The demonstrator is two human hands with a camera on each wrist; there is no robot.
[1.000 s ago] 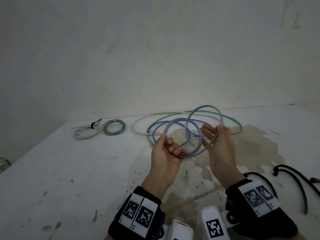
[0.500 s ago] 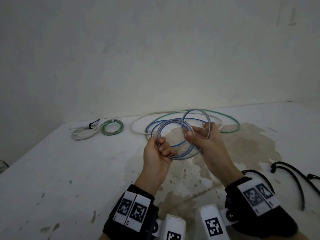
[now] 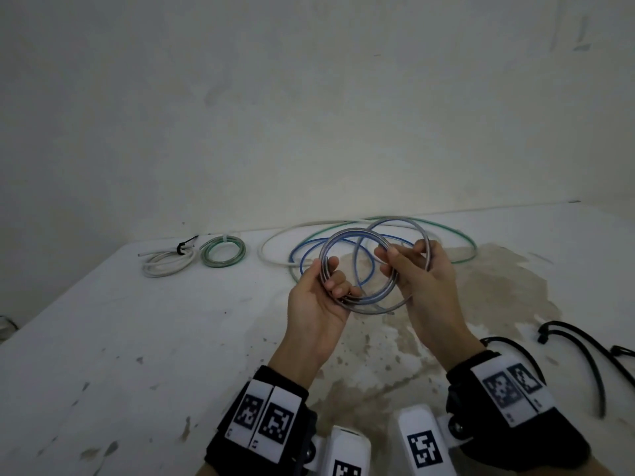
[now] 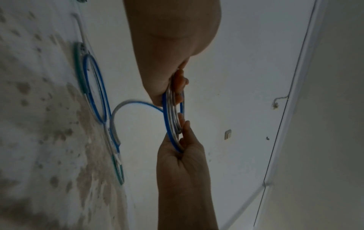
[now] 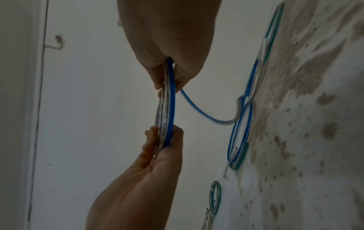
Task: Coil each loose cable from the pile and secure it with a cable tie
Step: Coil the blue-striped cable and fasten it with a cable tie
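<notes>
Bare table [image 3: 103, 338] left & near; loose cables [image 3: 457, 250] behind, black ties [image 3: 584, 352] at right block.

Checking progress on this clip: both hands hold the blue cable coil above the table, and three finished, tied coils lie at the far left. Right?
Not quite. The head view shows two finished coils, not three: a white coil and a green coil. The left hand and right hand do hold the blue cable coil.
</notes>
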